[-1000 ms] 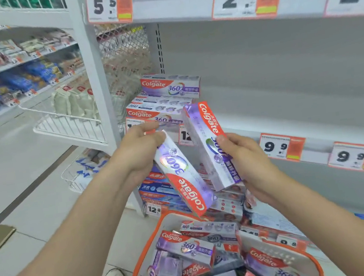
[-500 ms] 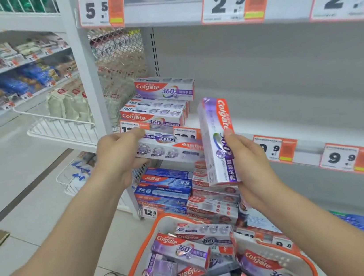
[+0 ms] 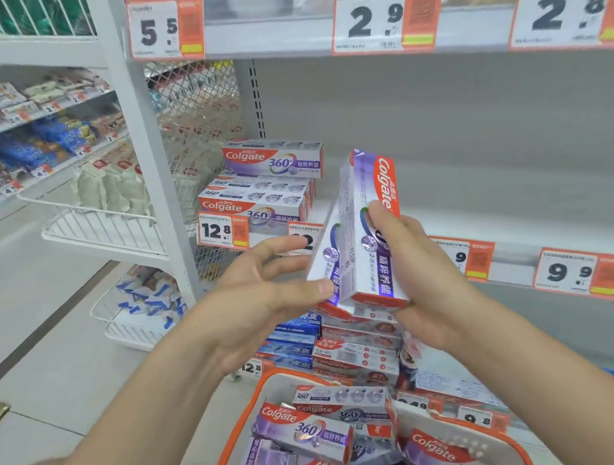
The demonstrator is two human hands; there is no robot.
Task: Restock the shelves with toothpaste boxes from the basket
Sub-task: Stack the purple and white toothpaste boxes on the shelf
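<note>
I hold two purple-and-white Colgate toothpaste boxes upright, side by side, in front of the middle shelf (image 3: 514, 244). My right hand (image 3: 420, 276) grips the right box (image 3: 370, 192) around its lower half. My left hand (image 3: 252, 302) has its thumb on the lower end of the left box (image 3: 335, 263) and its fingers spread behind it. The orange-rimmed basket (image 3: 277, 376) below holds several more Colgate boxes (image 3: 304, 431). A stack of the same boxes (image 3: 272, 155) sits at the left end of the shelf.
To the right of the stack the middle shelf is bare, with 9.9 price tags (image 3: 576, 271) on its lip. The shelf below holds blue and red toothpaste boxes (image 3: 295, 335). A white upright post (image 3: 147, 155) and wire baskets (image 3: 102, 228) stand to the left.
My left hand has swung its box from lying flat to upright and brought it against the box in my right hand. Both boxes have come closer to the camera.
</note>
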